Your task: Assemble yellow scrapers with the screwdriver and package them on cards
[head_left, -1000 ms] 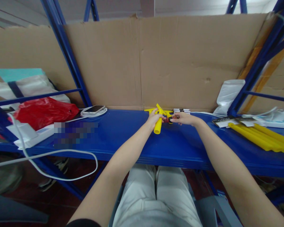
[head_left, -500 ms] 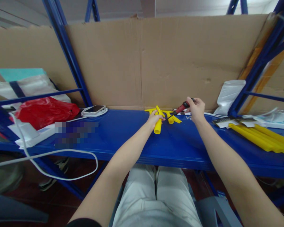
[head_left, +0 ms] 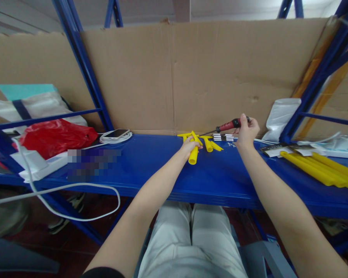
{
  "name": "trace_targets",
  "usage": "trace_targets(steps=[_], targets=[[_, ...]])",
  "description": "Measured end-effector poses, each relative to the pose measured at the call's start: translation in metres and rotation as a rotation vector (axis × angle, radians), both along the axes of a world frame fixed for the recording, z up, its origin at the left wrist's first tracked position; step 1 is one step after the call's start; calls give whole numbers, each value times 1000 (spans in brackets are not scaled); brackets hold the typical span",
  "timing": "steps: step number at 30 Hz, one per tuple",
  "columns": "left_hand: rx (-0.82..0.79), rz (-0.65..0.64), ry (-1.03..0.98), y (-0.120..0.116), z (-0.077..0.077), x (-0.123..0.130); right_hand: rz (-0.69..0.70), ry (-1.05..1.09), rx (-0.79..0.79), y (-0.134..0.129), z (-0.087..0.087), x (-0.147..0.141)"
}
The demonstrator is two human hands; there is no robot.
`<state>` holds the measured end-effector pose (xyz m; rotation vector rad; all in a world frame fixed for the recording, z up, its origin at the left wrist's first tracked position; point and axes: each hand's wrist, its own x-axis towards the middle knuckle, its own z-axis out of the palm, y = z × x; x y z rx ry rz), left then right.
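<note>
The person's outstretched left hand (head_left: 188, 146) has its fingers around a yellow T-shaped tube (head_left: 193, 156), round end facing near, over the blue surface's (head_left: 156, 166) middle; the raised right hand (head_left: 247, 132) grips a red-and-black screwdriver (head_left: 228, 126), shaft slanting left.

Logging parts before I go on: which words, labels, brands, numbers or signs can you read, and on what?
None can be read.
Black card: any print is too blurred.
Screwdriver: any marking is too small.
Held T-piece: no text seen.
</note>
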<state>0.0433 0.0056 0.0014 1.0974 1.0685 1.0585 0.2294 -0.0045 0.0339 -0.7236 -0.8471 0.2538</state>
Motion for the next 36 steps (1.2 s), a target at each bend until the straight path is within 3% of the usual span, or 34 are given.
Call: trace_targets(steps=[23, 31, 36], targets=[[38, -77, -28, -5, 2, 1, -60, 52, -17, -3, 5, -1], [70, -129, -72, -5, 1, 0, -65, -27, 28, 3, 2, 15], [69, -165, -114, -8, 5, -1, -73, 52, 2, 8, 1, 23]])
